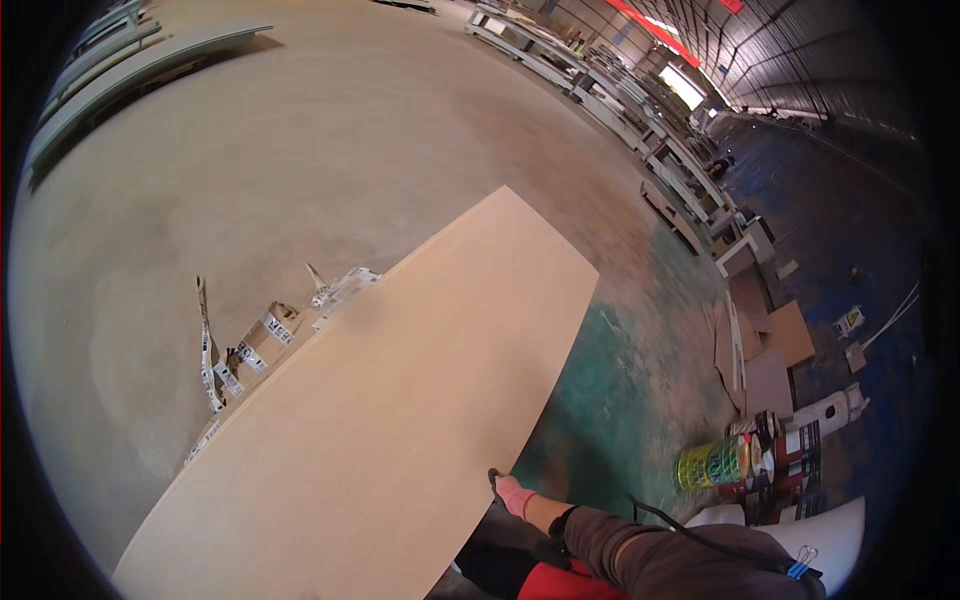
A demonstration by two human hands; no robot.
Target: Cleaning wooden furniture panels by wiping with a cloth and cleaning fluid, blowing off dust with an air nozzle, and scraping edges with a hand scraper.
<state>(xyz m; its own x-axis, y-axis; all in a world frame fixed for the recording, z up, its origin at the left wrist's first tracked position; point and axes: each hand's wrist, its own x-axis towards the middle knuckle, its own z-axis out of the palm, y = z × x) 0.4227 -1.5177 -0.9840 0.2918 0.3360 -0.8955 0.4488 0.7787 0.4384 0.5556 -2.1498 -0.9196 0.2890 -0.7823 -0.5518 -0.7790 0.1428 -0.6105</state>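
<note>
A large pale plywood sheet [400, 370] stretches from the lower left to the middle of the head view, lying on top of other sheets whose edges show along its far side. My right hand [510, 493], in a pink glove with dark fingertips, closes on the sheet's near right edge. Some of its fingers are hidden by the glove and the edge. A black band circles that wrist, below a dark sleeve. My left hand is out of the picture.
Torn cardboard with printed tape [262, 340] sticks out along the stack's left side. To the right stand a yellow-green roll [712, 465], several cans and leaning board offcuts [790, 335]. Long grey benches [600, 105] run along the far right; more panels [150, 75] lie at the upper left.
</note>
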